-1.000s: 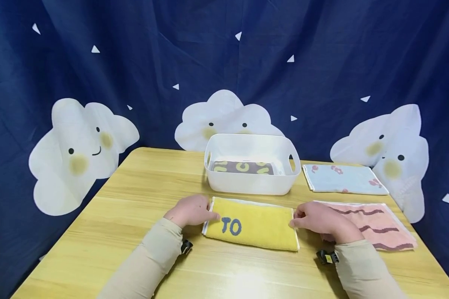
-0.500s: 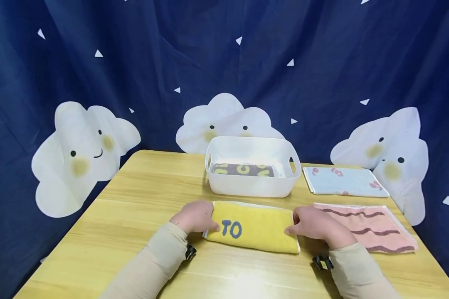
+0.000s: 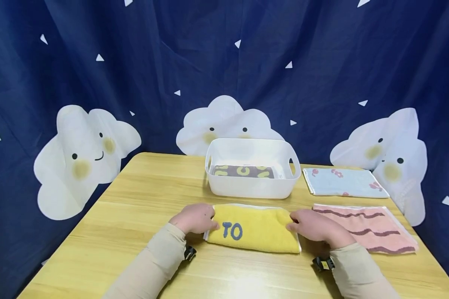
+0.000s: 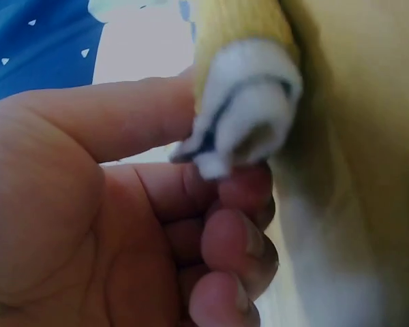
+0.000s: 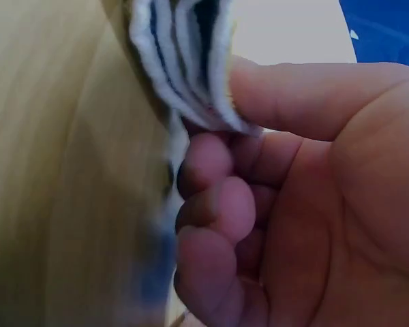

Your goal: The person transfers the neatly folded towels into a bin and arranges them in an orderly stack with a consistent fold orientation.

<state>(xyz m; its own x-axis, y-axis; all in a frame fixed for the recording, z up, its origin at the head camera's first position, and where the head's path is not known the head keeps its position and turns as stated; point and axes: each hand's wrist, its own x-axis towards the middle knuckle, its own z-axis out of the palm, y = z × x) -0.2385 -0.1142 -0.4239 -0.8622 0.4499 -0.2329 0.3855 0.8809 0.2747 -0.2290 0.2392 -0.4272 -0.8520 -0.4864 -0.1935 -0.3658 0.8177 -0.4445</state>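
A folded yellow towel (image 3: pixel 258 232) with "TO" in blue letters lies in front of the white bin. At its left end my left hand (image 3: pixel 197 218) pinches the edge, thumb on top and fingers beneath. My right hand (image 3: pixel 318 226) grips the opposite end near the upper right corner, where the cloth bulges a little. In the left wrist view the towel's end (image 4: pixel 255 102) shows rolled white layers between thumb and fingers. Several stacked layers of the towel (image 5: pixel 184 61) show in the right wrist view, held between thumb and curled fingers.
The white plastic bin (image 3: pixel 250 187) holds a brown towel (image 3: pixel 243 171) with yellow letters. A light blue folded towel (image 3: pixel 344 182) lies at the back right, and a pink towel (image 3: pixel 370 228) with brown wavy stripes lies beside my right hand. A blue cloud-print curtain (image 3: pixel 157 62) hangs behind the table.
Both hands have taken a fuller grip on the towel's ends. The right hand has shifted slightly left, and the towel's upper right corner now bulges. The head view has tilted slightly.
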